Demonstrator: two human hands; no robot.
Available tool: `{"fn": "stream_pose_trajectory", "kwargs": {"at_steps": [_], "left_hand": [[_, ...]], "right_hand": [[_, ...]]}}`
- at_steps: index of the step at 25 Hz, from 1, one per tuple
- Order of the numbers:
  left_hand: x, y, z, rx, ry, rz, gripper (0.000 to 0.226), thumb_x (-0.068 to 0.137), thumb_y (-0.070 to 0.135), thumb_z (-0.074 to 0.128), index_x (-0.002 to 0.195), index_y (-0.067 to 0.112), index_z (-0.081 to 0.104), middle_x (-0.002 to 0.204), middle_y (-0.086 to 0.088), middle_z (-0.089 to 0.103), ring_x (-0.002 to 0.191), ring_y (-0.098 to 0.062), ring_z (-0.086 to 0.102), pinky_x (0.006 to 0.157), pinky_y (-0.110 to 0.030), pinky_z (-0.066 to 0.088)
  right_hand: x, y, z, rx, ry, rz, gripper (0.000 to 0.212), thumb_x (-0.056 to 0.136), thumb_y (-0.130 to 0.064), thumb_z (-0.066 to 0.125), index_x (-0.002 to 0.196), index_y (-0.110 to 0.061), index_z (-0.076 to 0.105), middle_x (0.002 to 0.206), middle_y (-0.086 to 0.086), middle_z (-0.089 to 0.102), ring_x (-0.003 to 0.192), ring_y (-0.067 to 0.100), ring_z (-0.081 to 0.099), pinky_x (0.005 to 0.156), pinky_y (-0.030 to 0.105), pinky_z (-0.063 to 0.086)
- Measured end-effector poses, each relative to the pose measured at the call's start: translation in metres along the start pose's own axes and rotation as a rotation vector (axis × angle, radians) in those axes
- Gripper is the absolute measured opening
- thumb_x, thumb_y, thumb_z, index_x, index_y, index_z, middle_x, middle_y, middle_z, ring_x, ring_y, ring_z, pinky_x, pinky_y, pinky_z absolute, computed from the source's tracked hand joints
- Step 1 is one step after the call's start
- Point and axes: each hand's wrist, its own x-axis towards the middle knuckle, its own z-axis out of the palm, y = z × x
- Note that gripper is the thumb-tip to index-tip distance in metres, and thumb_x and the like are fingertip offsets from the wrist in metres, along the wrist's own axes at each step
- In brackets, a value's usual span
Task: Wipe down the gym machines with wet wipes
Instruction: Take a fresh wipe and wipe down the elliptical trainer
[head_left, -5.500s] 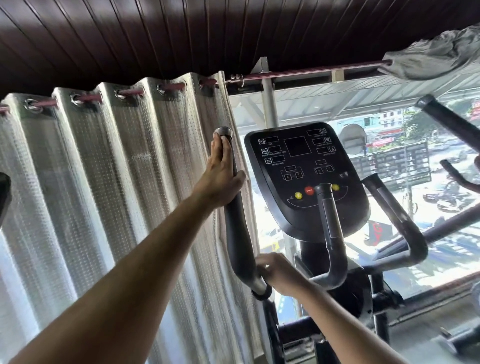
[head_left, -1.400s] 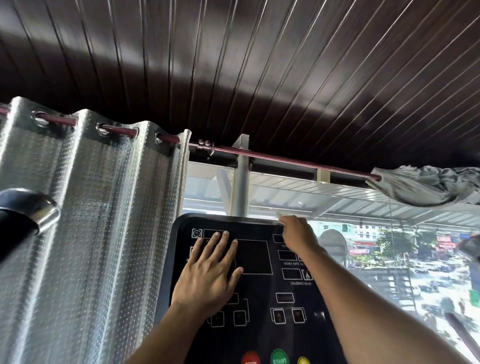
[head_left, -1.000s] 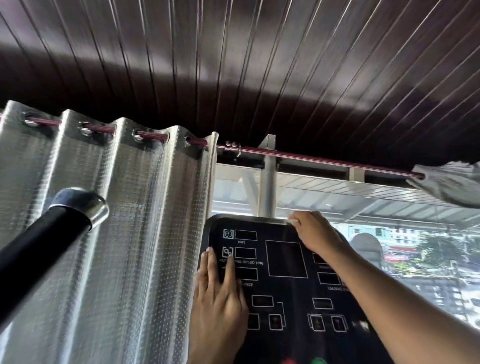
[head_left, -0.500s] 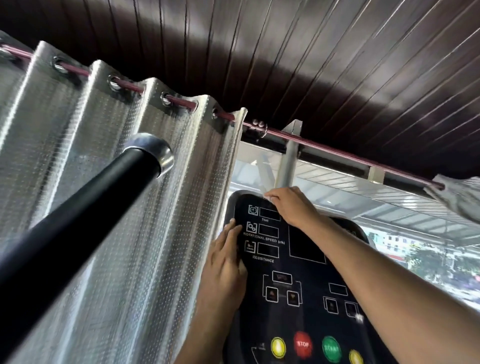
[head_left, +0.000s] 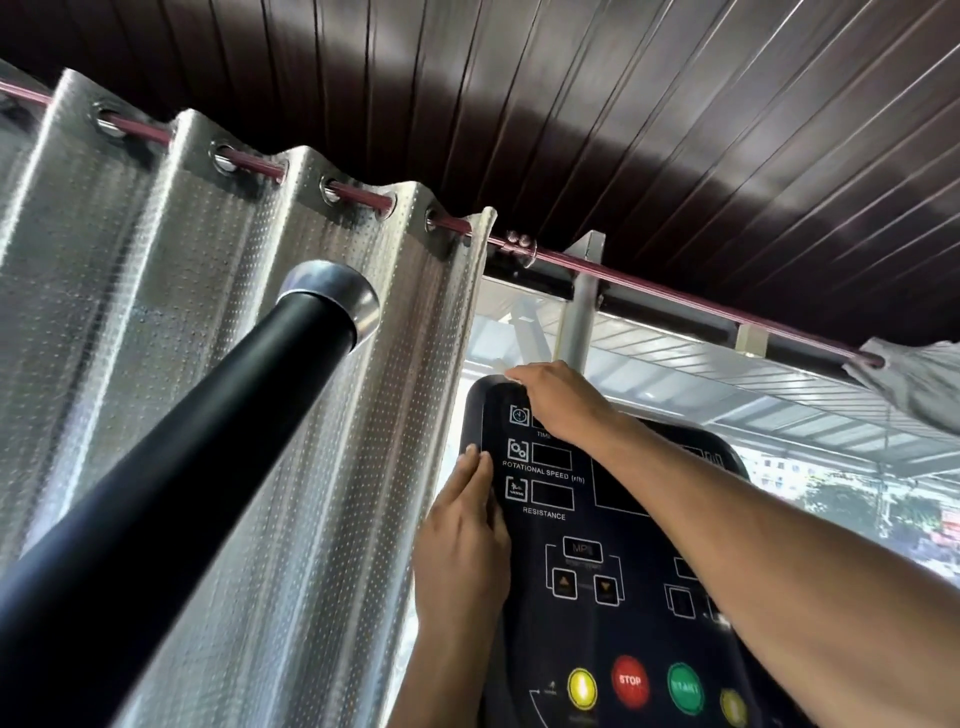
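Presently, the left hand (head_left: 462, 551) lies flat against the left edge of the machine's black console (head_left: 613, 561), fingers straight and pressed together, tips beside the rotational speed readout. The right hand (head_left: 558, 400) reaches to the console's upper left corner, fingers curled down over the rim by the time display; a small pale scrap, seemingly the wet wipe (head_left: 503, 368), shows at its fingertips, though the grip on it cannot be made out. A black handlebar (head_left: 171, 493) with a chrome end cap crosses the left foreground, well apart from both hands. A silver curtain (head_left: 156, 291) hangs behind it on a red rod (head_left: 675, 291). Yellow, red STOP (head_left: 629, 680) and green buttons sit low on the console.
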Motion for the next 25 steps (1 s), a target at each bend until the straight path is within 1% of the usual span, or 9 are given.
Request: {"fn": "stream_pose_trajectory", "kwargs": {"at_steps": [4, 7, 9, 11, 13, 16, 19, 21, 25], "left_hand": [[0.000, -0.004, 0.001, 0.026, -0.021, 0.004, 0.049, 0.098, 0.006, 0.064, 0.145, 0.018, 0.059, 0.154, 0.004, 0.051, 0.133, -0.011, 0.057, 0.110, -0.018, 0.039], [0.001, 0.002, 0.000, 0.062, -0.072, 0.011, 0.053, 0.098, 0.001, 0.057, 0.149, 0.016, 0.054, 0.158, 0.000, 0.047, 0.133, -0.019, 0.060, 0.103, -0.029, 0.052], [0.000, 0.010, -0.005, 0.139, -0.154, 0.040, 0.058, 0.102, 0.001, 0.046, 0.157, 0.020, 0.041, 0.166, -0.003, 0.033, 0.143, -0.021, 0.048, 0.102, -0.030, 0.049], [0.000, 0.017, -0.009, 0.197, -0.241, 0.043, 0.060, 0.108, 0.005, 0.036, 0.163, 0.024, 0.025, 0.173, -0.003, 0.011, 0.156, -0.020, 0.025, 0.114, -0.032, 0.039], [0.001, 0.022, -0.012, 0.205, -0.297, 0.034, 0.059, 0.110, 0.008, 0.029, 0.165, 0.026, 0.016, 0.173, -0.002, -0.005, 0.159, -0.017, 0.006, 0.123, -0.031, 0.022], [0.001, 0.023, -0.009, 0.300, -0.311, 0.090, 0.073, 0.103, -0.005, 0.033, 0.166, 0.021, 0.008, 0.171, -0.008, -0.017, 0.160, -0.022, -0.004, 0.124, -0.031, 0.009], [0.003, 0.022, -0.001, 0.320, -0.292, 0.048, 0.077, 0.096, -0.006, 0.034, 0.165, 0.020, 0.012, 0.172, -0.009, -0.013, 0.160, -0.027, 0.003, 0.125, -0.036, 0.021], [0.002, 0.019, 0.004, 0.325, -0.286, 0.047, 0.074, 0.096, -0.001, 0.033, 0.165, 0.019, 0.015, 0.172, -0.009, -0.011, 0.160, -0.027, 0.003, 0.125, -0.037, 0.020], [0.000, 0.008, 0.012, 0.512, -0.272, 0.404, 0.068, 0.087, 0.012, 0.031, 0.153, 0.013, 0.046, 0.169, -0.011, 0.023, 0.158, -0.027, 0.018, 0.124, -0.057, 0.022]], "right_hand": [[-0.018, -0.012, 0.001, -0.040, 0.003, -0.235, 0.052, 0.099, 0.007, 0.056, 0.144, -0.018, 0.056, 0.152, 0.003, 0.052, 0.134, 0.026, 0.056, 0.113, 0.045, 0.046], [-0.018, -0.030, -0.003, -0.199, -0.063, -0.454, 0.031, 0.097, -0.001, 0.055, 0.122, -0.009, 0.072, 0.131, 0.012, 0.068, 0.123, 0.032, 0.063, 0.106, 0.046, 0.051], [-0.012, -0.042, 0.000, -0.226, -0.107, -0.499, 0.027, 0.097, -0.005, 0.053, 0.115, -0.008, 0.072, 0.122, 0.011, 0.070, 0.116, 0.032, 0.063, 0.100, 0.045, 0.053], [-0.008, -0.034, -0.001, -0.161, -0.056, -0.268, 0.037, 0.098, 0.001, 0.050, 0.130, -0.010, 0.065, 0.136, 0.011, 0.064, 0.125, 0.030, 0.060, 0.104, 0.043, 0.051], [-0.014, 0.000, -0.005, -0.121, -0.018, 0.063, 0.041, 0.098, 0.005, 0.046, 0.135, -0.007, 0.061, 0.134, 0.018, 0.063, 0.121, 0.036, 0.062, 0.101, 0.046, 0.052], [-0.043, 0.064, -0.014, -0.104, -0.077, 0.352, 0.045, 0.098, 0.005, 0.045, 0.137, -0.011, 0.062, 0.131, 0.024, 0.059, 0.111, 0.040, 0.064, 0.095, 0.041, 0.053], [-0.072, 0.118, -0.027, -0.145, -0.115, 0.476, 0.052, 0.096, 0.008, 0.045, 0.138, -0.017, 0.064, 0.133, 0.021, 0.057, 0.117, 0.039, 0.060, 0.099, 0.038, 0.048], [-0.089, 0.147, -0.027, -0.142, -0.085, 0.553, 0.052, 0.095, 0.009, 0.048, 0.133, -0.020, 0.068, 0.130, 0.019, 0.060, 0.114, 0.038, 0.062, 0.092, 0.034, 0.047], [-0.129, 0.187, -0.020, -0.097, 0.026, 0.700, 0.034, 0.093, 0.005, 0.053, 0.112, -0.011, 0.077, 0.111, 0.020, 0.072, 0.101, 0.039, 0.069, 0.077, 0.033, 0.049]]}}
